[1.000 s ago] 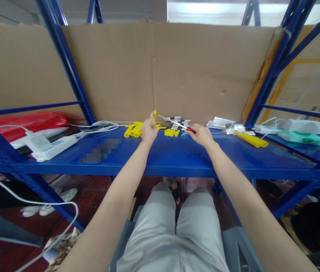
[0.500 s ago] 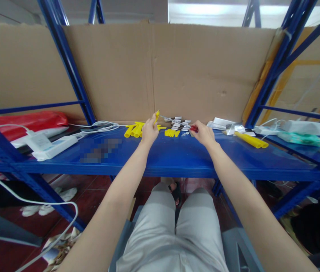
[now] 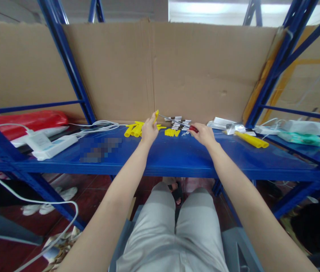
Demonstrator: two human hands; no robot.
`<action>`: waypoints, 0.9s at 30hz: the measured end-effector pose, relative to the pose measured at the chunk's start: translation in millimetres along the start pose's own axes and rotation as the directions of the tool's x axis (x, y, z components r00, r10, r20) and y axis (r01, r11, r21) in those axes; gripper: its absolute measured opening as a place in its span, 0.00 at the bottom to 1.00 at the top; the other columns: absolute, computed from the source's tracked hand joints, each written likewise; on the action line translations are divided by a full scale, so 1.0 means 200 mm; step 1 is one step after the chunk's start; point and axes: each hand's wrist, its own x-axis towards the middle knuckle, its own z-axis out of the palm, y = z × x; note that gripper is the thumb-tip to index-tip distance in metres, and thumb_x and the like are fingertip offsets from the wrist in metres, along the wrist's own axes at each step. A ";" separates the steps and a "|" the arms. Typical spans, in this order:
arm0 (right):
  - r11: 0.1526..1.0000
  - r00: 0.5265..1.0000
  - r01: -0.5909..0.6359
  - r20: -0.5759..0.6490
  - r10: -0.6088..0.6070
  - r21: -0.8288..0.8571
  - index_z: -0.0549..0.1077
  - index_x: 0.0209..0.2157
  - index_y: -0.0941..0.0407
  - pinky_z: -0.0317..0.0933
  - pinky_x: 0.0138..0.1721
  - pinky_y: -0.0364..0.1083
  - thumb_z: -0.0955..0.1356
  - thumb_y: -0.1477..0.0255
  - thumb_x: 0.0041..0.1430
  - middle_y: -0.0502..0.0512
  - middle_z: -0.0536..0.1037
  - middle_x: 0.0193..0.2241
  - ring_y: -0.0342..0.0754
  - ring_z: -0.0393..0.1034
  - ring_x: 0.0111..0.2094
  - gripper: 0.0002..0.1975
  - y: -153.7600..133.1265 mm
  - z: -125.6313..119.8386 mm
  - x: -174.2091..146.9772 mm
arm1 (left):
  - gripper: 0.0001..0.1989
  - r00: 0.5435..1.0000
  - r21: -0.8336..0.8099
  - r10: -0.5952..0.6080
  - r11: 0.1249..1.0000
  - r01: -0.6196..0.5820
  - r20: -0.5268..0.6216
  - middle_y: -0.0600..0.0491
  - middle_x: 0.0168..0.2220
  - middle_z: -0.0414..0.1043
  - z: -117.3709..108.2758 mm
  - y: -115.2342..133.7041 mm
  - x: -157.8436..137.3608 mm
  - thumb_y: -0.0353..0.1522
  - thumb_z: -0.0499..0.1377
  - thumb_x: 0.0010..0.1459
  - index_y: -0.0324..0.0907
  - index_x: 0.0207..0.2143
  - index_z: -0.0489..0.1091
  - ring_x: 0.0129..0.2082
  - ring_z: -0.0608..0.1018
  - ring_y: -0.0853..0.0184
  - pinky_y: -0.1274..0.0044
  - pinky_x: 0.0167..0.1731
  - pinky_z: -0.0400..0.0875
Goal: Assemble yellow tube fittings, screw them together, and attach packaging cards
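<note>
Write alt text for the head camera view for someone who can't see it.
At a blue shelf backed by cardboard, the left hand pinches a small yellow piece while the right hand holds a red-handled screwdriver whose tip points toward it. More yellow parts lie beside them.

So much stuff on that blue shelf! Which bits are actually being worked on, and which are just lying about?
In use:
- left hand, shut on a small yellow plastic piece
- right hand, shut on a red-handled thin metal screwdriver
- yellow plastic tubes and small black-and-white parts between the hands

Lying about:
- white power strip
- red plastic bag
- long yellow tube
- green packet
</note>
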 end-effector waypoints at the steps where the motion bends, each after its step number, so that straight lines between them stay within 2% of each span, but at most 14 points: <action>1: 1.000 1.000 -0.005 0.004 0.005 0.004 0.76 0.40 0.54 0.61 0.39 0.47 0.65 0.63 0.65 0.61 0.81 0.40 0.56 0.74 0.43 0.12 0.00 0.00 0.00 | 0.24 1.000 -0.001 -0.007 1.000 0.007 0.002 0.45 0.45 0.77 0.00 0.00 0.00 0.29 0.52 0.64 0.44 0.62 0.64 0.47 0.79 0.57 0.64 0.53 0.71; 7: 0.998 0.995 -0.056 0.076 0.057 -0.014 0.77 0.43 0.55 0.61 0.41 0.47 0.63 0.62 0.67 0.61 0.81 0.43 0.56 0.73 0.45 0.15 -0.03 -0.03 0.00 | 0.24 0.997 -0.040 0.010 0.999 -0.013 -0.077 0.47 0.45 0.77 0.02 0.01 -0.01 0.27 0.53 0.62 0.46 0.60 0.66 0.48 0.79 0.60 0.68 0.53 0.72; 16: 0.995 0.985 -0.095 0.145 0.097 -0.021 0.75 0.47 0.56 0.61 0.43 0.48 0.61 0.65 0.68 0.63 0.80 0.46 0.57 0.73 0.48 0.16 -0.06 -0.04 0.00 | 0.25 1.000 -0.058 -0.030 0.998 0.030 -0.004 0.42 0.50 0.77 0.03 0.01 -0.01 0.27 0.54 0.62 0.43 0.62 0.65 0.53 0.77 0.56 0.65 0.54 0.71; 22: 0.992 0.978 -0.116 0.167 0.121 -0.043 0.75 0.47 0.58 0.61 0.43 0.48 0.61 0.66 0.67 0.64 0.80 0.45 0.57 0.73 0.47 0.15 -0.06 -0.04 0.01 | 0.22 0.999 -0.080 -0.002 0.997 -0.001 -0.044 0.43 0.51 0.77 0.06 0.01 -0.01 0.28 0.54 0.63 0.43 0.59 0.67 0.54 0.77 0.56 0.64 0.55 0.71; 27: 0.991 0.975 -0.114 0.186 0.125 -0.068 0.75 0.44 0.57 0.60 0.42 0.47 0.63 0.68 0.66 0.63 0.81 0.42 0.56 0.74 0.44 0.13 -0.06 -0.04 0.01 | 0.21 1.000 -0.104 0.004 0.995 -0.006 -0.022 0.43 0.51 0.77 0.08 0.00 -0.01 0.31 0.53 0.64 0.45 0.60 0.67 0.54 0.77 0.57 0.64 0.55 0.72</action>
